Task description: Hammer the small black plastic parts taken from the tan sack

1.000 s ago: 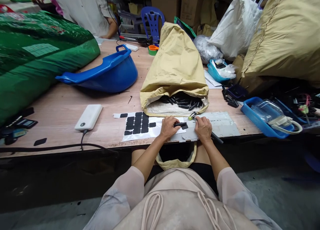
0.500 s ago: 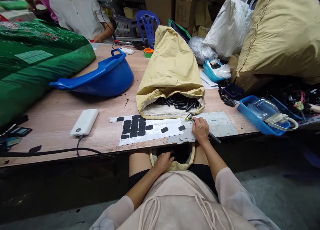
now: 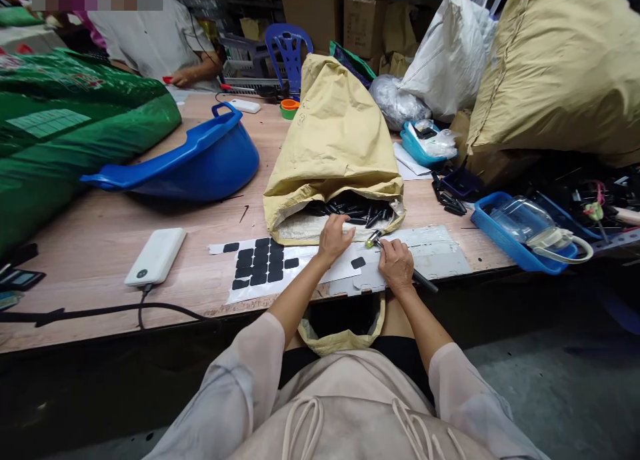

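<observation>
My left hand [image 3: 334,239] reaches to the mouth of a tan sack [image 3: 334,140] lying on the table, fingers spread over the black plastic pieces [image 3: 355,211] inside it. My right hand [image 3: 396,267] rests on a grey sheet [image 3: 435,250] and is closed around a black-handled tool [image 3: 397,260] with a green tip. A white backing sheet [image 3: 280,267] with several black adhesive pads [image 3: 257,265] lies to the left of my hands; one loose pad [image 3: 358,263] sits between them. A tan bag [image 3: 345,330] hangs open on my lap under the table edge.
A white power bank [image 3: 155,257] with a black cable lies left. A tipped blue basin [image 3: 190,160] and green sack [image 3: 60,140] are behind it. Blue trays [image 3: 520,237] and large bags crowd the right. Another person [image 3: 155,37] works at the far end.
My left hand left a black piece, dropped to the bag on my lap, then rose to the sack's mouth. The right hand kept holding the tool in place.
</observation>
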### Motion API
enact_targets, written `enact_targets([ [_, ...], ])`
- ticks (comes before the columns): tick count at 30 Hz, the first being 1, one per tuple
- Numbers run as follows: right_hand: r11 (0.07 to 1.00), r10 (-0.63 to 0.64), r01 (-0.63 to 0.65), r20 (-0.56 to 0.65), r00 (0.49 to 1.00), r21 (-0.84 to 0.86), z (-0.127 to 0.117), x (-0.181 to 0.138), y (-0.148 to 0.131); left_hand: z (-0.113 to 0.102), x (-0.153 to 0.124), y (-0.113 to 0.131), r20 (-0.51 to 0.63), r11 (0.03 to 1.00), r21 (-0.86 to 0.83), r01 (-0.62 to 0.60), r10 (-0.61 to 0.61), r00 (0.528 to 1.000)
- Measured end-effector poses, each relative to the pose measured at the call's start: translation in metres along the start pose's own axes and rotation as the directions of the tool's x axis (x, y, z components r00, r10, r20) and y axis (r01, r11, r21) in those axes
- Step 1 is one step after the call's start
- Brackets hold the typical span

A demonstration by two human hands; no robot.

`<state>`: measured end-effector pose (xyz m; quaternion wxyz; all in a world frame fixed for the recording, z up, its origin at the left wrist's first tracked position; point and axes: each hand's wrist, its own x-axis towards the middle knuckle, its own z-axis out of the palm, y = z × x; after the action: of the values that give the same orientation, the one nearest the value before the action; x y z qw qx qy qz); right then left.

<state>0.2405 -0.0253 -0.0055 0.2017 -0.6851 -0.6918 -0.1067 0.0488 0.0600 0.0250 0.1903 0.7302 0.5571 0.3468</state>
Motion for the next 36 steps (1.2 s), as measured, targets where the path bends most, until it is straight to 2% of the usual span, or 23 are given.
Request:
enact_targets([
  [2,1.000,0.004,-0.004,0.002,1.000,-0.001,0.000,0.000,0.000,0.006,0.028,-0.002,-0.006,0.996,0.086,0.030,-0.030,1.000],
  [5,1.000,0.012,-0.012,0.015,1.000,-0.003,0.000,0.000,-0.001,0.013,0.047,0.000,0.039,0.981,0.193,0.010,-0.017,0.999],
  [11,1.000,0.017,-0.017,0.024,1.000,0.010,0.000,-0.001,-0.002,0.017,0.049,0.008,0.138,0.932,0.354,-0.072,0.024,0.990],
  [16,1.000,0.019,-0.020,0.041,0.999,0.005,-0.001,0.001,-0.002,0.006,0.047,0.010,0.225,0.902,0.409,-0.135,0.043,0.973],
  [19,1.000,0.020,-0.020,0.056,0.998,0.005,-0.002,0.001,-0.002,-0.007,0.037,0.011,0.155,0.916,0.376,-0.143,0.090,0.984],
  [21,1.000,0.022,-0.022,0.059,0.998,0.005,-0.002,0.001,-0.002,-0.015,0.020,0.010,0.115,0.932,0.321,-0.169,0.139,0.984],
  [23,1.000,0.024,-0.024,0.055,0.998,0.006,-0.002,0.001,-0.002,-0.020,-0.003,0.008,0.156,0.942,0.244,-0.230,0.196,0.968],
  [26,1.000,0.019,-0.020,0.049,0.999,0.014,-0.001,0.001,-0.002,-0.016,-0.040,0.004,0.279,0.946,0.135,-0.293,0.248,0.928],
  [28,1.000,0.015,-0.015,0.042,0.999,0.020,-0.001,0.002,-0.001,-0.010,-0.057,0.001,0.292,0.957,0.107,-0.269,0.228,0.929],
  [30,1.000,0.012,-0.013,0.033,0.999,0.025,-0.001,0.002,-0.001,-0.006,-0.066,-0.003,0.254,0.970,0.099,-0.223,0.192,0.948],
  [36,0.999,0.035,-0.036,0.016,0.999,0.039,0.001,0.001,0.001,-0.012,-0.068,-0.020,0.198,0.991,0.019,-0.131,0.125,0.972],
])
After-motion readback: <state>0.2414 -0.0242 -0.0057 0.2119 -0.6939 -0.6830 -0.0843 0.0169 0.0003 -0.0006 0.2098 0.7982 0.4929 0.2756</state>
